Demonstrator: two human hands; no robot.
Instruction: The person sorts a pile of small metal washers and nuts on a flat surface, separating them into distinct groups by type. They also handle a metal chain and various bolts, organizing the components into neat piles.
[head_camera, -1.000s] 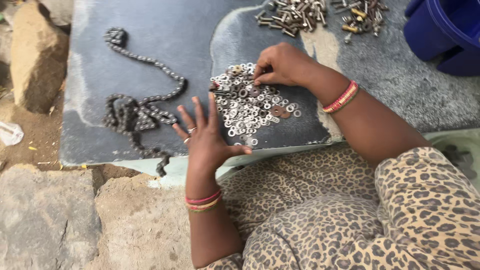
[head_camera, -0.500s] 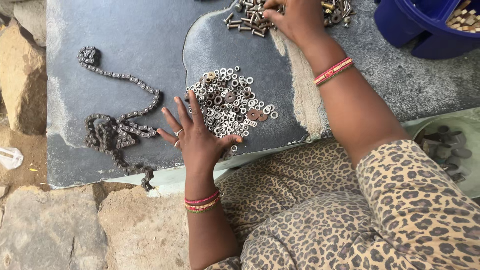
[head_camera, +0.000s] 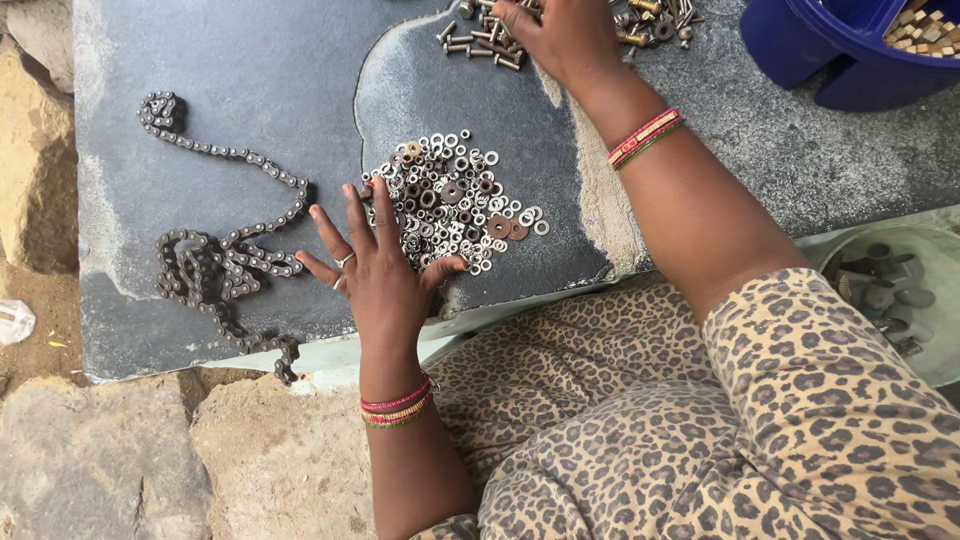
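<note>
Head view: left hand (head_camera: 378, 272) lay flat, fingers spread, beside pile of washers (head_camera: 452, 199) on stone slab (head_camera: 240, 90). Right hand (head_camera: 562, 34) reached into bolts (head_camera: 480, 38), fingers curled; grip unclear. Risk: left palm's sweep could scatter washers off slab edge.

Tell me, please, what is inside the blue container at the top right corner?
The blue container holds small brownish and tan pieces, visible only at the frame's edge. Their exact kind cannot be told, and most of the inside is cut off or hidden by the rim.
</note>
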